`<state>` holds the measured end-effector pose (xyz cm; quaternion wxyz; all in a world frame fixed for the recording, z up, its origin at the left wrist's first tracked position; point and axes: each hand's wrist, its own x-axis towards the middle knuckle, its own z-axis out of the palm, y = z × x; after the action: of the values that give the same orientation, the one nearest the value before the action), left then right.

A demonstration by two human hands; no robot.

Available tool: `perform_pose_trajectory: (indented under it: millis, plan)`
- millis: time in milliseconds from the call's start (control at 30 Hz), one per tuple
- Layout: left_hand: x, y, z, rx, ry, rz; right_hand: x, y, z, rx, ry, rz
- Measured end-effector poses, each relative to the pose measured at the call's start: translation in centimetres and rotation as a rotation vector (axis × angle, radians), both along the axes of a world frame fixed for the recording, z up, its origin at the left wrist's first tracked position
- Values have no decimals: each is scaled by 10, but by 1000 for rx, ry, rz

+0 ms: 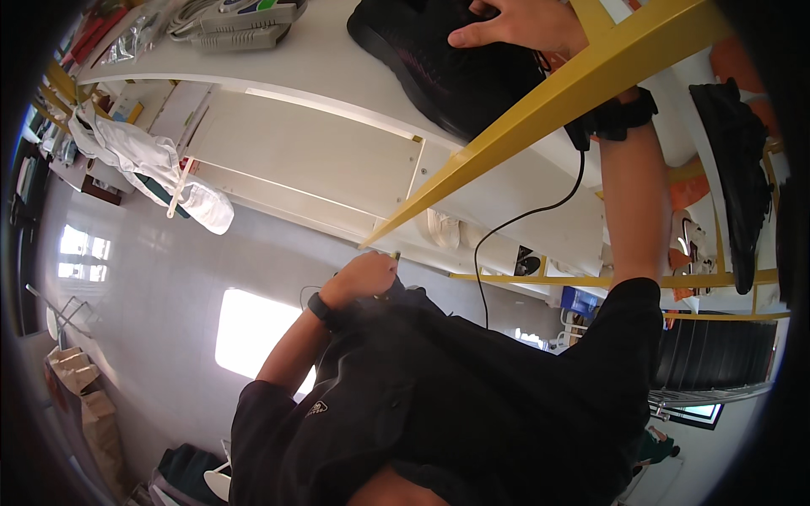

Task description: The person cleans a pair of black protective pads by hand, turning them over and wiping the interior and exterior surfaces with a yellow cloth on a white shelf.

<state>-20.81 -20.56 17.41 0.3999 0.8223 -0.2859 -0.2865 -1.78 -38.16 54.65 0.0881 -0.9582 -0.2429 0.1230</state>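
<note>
At the top, my right hand [522, 28] grips the upper of a black shoe [436, 69] that rests on a white shelf [316, 76]. The thumb lies across the upper; the frame edge cuts off some fingers. A black strapped device [617, 120] sits on the right wrist, and a black cable [528, 218] runs from it down to my body. Low by my waist, my left hand [364, 276] is curled around a small object [397, 255], of which only a yellowish tip shows. That wrist wears a dark band [319, 307].
A yellow metal post [525, 120] slants across the shelf front, crossing below my right forearm. Grey devices [247, 25] with a coiled cable lie at the shelf's left. White fabric [152, 164] hangs there. Another black shoe [734, 183] stands at right. A person [657, 446] is far off.
</note>
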Motion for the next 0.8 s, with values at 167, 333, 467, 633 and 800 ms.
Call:
perform_pose_trajectory:
  millis: [167, 333, 467, 633, 800]
  plan:
    - [-4, 0, -4, 17, 3, 6, -1, 9, -9, -147, -130, -87]
    - [-12, -5, -7, 35, 19, -27, -3, -7, -18, 122, -460, 7]
    - [-16, -26, -1, 72, 17, -119, -16, -58, -17, 212, -560, -130]
    - [-26, -51, -8, 104, -30, -133, -52, -124, -51, 868, -298, -304]
    - [-36, -88, -15, 131, -49, -181, -104, -226, -89, 664, -535, -495]
